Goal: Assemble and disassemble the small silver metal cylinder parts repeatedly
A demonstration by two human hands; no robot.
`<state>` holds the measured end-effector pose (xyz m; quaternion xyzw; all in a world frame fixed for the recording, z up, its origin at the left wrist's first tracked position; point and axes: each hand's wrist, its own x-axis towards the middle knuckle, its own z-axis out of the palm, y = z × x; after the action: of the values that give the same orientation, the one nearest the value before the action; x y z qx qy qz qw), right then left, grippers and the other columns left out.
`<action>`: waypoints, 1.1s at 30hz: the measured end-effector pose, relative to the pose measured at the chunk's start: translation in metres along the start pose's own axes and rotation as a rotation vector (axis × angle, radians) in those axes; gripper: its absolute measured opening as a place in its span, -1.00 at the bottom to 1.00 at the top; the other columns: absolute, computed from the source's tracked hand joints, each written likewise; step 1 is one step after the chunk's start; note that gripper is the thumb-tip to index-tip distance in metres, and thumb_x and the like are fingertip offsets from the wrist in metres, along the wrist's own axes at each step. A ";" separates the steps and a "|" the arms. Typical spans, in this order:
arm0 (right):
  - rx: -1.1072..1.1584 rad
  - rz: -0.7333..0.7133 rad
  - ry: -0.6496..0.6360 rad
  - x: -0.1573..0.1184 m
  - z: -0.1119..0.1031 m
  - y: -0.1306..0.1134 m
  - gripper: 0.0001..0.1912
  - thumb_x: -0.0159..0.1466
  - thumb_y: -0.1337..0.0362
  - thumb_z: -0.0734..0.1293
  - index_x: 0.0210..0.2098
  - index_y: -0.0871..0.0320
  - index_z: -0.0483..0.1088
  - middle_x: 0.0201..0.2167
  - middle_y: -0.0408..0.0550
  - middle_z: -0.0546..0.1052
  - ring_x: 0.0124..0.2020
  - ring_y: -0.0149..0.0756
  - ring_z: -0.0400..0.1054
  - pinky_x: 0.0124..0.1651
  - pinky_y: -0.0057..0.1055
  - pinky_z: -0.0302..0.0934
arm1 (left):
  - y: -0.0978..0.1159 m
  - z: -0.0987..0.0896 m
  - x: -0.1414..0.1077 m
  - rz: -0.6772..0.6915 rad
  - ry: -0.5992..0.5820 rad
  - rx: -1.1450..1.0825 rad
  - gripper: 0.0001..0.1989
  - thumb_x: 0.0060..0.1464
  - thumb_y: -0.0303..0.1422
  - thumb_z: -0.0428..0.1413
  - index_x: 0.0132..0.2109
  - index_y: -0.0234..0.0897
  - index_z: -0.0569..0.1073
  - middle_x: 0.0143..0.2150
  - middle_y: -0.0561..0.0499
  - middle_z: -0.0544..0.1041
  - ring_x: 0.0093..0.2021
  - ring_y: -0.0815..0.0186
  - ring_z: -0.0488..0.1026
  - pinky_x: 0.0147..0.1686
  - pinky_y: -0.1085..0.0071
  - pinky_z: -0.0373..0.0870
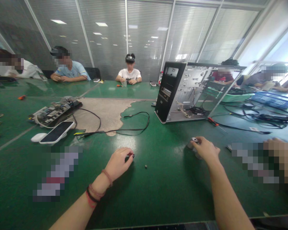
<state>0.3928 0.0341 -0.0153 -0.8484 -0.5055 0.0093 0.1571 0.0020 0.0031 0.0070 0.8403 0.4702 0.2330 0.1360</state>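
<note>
My left hand (120,163) is over the green table (163,191), thumb and fingers pinched on a small dark part (133,156). To its right a tiny round metal piece (146,166) lies on the table. My right hand (206,148) is farther right, fingers closed around a small round item (195,140) with a metallic top. Something translucent shows beneath that hand, too unclear to name. Both hands are apart, in front of the open black computer case (169,92).
A black cable (134,129), a white phone (57,132) and an electronic assembly (55,111) lie left and centre. A screwdriver (213,121) is by the case; a blue basket (276,99) stands at right. Another person's hand (278,153) is at the right edge.
</note>
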 end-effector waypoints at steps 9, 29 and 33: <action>-0.076 0.018 -0.009 -0.003 0.001 -0.002 -0.59 0.22 0.14 0.11 0.00 0.10 0.32 -0.09 0.13 0.48 -0.04 0.07 0.30 -0.08 -0.01 0.05 | 0.000 0.000 -0.001 0.006 -0.018 -0.022 -0.88 0.13 -0.44 -0.05 -0.29 -0.25 0.38 -0.32 0.02 0.47 -0.25 0.27 0.39 -0.18 0.36 0.29; 0.443 -1.089 -0.382 -0.119 0.017 -0.121 -0.87 0.17 0.26 0.33 -0.27 0.12 0.35 -0.32 -0.11 0.43 -0.27 -0.30 0.30 -0.20 -0.38 0.14 | 0.000 0.001 0.001 0.016 -0.005 -0.011 -0.87 0.13 -0.45 -0.05 -0.30 -0.25 0.38 -0.32 0.02 0.47 -0.26 0.28 0.39 -0.19 0.36 0.30; 0.433 -1.110 -0.369 -0.118 0.020 -0.120 -0.95 0.21 0.30 0.29 -0.30 0.12 0.35 -0.30 -0.10 0.43 -0.24 -0.30 0.29 -0.16 -0.36 0.12 | 0.000 0.003 0.001 0.018 -0.013 -0.004 -0.88 0.12 -0.45 -0.04 -0.30 -0.25 0.38 -0.31 0.02 0.47 -0.25 0.27 0.39 -0.18 0.36 0.30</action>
<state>0.2296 -0.0094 -0.0177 -0.3923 -0.8766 0.1750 0.2169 0.0037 0.0036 0.0051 0.8457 0.4612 0.2298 0.1387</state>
